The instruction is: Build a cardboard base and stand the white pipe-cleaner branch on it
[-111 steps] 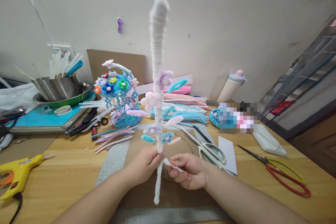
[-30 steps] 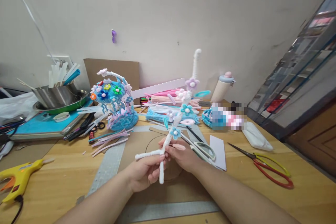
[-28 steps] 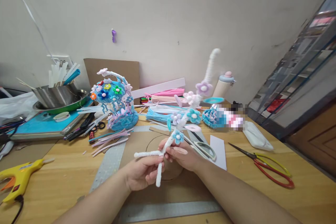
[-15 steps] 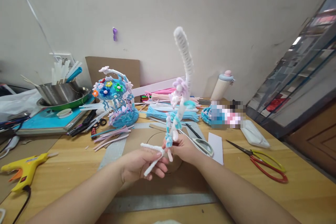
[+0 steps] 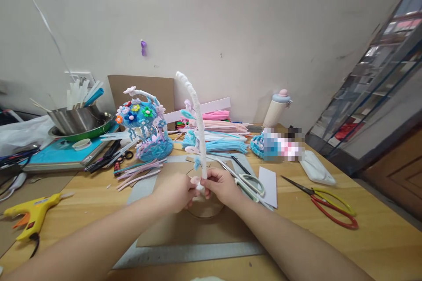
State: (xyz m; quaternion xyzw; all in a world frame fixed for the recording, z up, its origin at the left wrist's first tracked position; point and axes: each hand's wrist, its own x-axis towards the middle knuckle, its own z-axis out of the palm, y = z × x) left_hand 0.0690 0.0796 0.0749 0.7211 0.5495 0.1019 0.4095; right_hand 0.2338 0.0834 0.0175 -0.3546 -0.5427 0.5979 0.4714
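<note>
A curved white stem [image 5: 199, 127], wrapped in fuzzy pipe cleaner, stands upright between my hands with its tip bending left. Small pink flowers and blue leaves run along its left side. My right hand [image 5: 222, 186] pinches the stem near its foot. My left hand [image 5: 173, 191] is closed at the same foot, fingers at the white base beside a pink curl; its grip is partly hidden. Below lies a brown cardboard sheet [image 5: 171, 235] with a circle drawn on it, on a grey mat [image 5: 187, 252].
White-handled scissors [image 5: 253, 184] lie right of my hands, red-and-yellow scissors [image 5: 332, 204] farther right. A yellow glue gun [image 5: 34, 215] is at the left. Behind stand a blue flowered pipe-cleaner piece [image 5: 153, 147], blue pipe-cleaner bundles [image 5: 227, 145] and a bottle [image 5: 276, 109].
The stem has moved left and down and turned, its tip now bending left. My left hand has closed at the stem's foot; the splayed white legs no longer show clearly.
</note>
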